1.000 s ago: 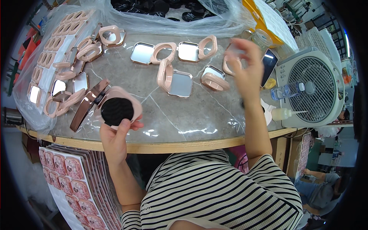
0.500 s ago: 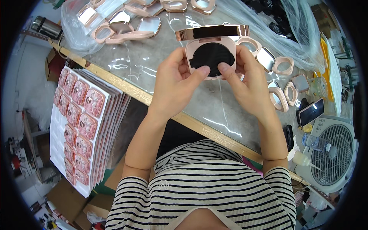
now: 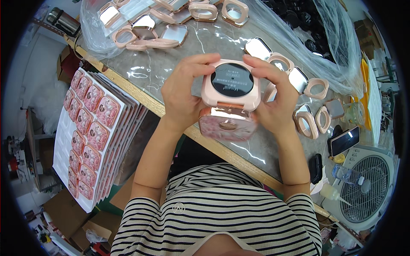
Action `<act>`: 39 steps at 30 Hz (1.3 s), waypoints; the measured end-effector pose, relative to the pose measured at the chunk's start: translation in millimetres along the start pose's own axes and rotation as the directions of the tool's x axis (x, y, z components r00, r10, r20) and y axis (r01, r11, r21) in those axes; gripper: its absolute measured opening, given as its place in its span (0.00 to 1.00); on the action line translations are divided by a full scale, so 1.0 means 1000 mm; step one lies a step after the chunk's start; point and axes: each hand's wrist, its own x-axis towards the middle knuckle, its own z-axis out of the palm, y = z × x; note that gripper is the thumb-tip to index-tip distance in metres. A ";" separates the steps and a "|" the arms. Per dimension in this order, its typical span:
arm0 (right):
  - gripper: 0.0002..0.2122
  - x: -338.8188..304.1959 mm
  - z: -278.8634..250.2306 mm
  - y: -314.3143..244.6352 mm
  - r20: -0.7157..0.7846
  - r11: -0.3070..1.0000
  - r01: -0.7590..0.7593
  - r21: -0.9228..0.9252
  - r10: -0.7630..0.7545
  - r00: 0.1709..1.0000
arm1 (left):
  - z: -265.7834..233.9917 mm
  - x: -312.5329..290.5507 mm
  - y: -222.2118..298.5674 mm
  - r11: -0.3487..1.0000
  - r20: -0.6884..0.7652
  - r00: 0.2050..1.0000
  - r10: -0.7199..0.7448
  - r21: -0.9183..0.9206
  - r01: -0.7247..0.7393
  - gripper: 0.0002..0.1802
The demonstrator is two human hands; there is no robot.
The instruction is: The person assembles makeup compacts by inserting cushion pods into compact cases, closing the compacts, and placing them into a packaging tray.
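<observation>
Above the grey marbled table (image 3: 153,77) I hold a pink compact case (image 3: 232,100) between both hands, its underside turned up. A round dark label (image 3: 232,80) with pale print sits on that underside. The hinged lid (image 3: 228,127) hangs open on the side toward me; its outer face is glossy with a pink and white pattern, slightly blurred. My left hand (image 3: 183,87) grips the left side, fingers along the far edge. My right hand (image 3: 276,91) grips the right side, fingertips on the far right corner. The inside of the case is hidden.
Open pink compact cases (image 3: 203,12) with mirrors lie at the back; more pink case frames (image 3: 317,88) lie to the right. A plastic bag of black parts (image 3: 299,21) is at far right. Left stands a stack of white trays (image 3: 62,149) with patterned compacts. A phone (image 3: 345,141) and fan (image 3: 367,192) are at right.
The compact case has been turned over: its black inner side faced me before, now its underside does. The lid has swung from the far side to the near side. Both hands have shifted their grip.
</observation>
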 end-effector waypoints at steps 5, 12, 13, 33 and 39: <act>0.17 -0.003 0.001 0.001 -0.090 0.993 0.112 -0.043 -0.116 0.989 | -0.001 0.005 0.005 0.985 -0.019 0.985 0.170 0.040 -0.169 0.23; 0.17 -0.004 -0.006 0.004 -0.097 0.973 0.195 -0.124 -0.208 0.973 | -0.003 0.011 0.008 0.965 0.063 0.973 0.220 0.132 -0.227 0.23; 0.16 -0.005 -0.007 0.004 -0.085 0.969 0.203 -0.143 -0.216 0.973 | -0.003 0.010 0.007 0.979 0.078 0.981 0.176 0.090 -0.182 0.23; 0.15 -0.011 0.003 0.009 -0.030 0.948 0.296 -0.116 -0.301 0.953 | -0.013 -0.004 0.002 0.998 0.117 0.992 0.057 0.021 -0.060 0.19; 0.15 -0.011 0.004 0.010 0.004 0.966 0.256 -0.036 -0.256 0.967 | -0.024 0.001 0.008 0.997 0.158 0.985 0.069 0.029 -0.074 0.17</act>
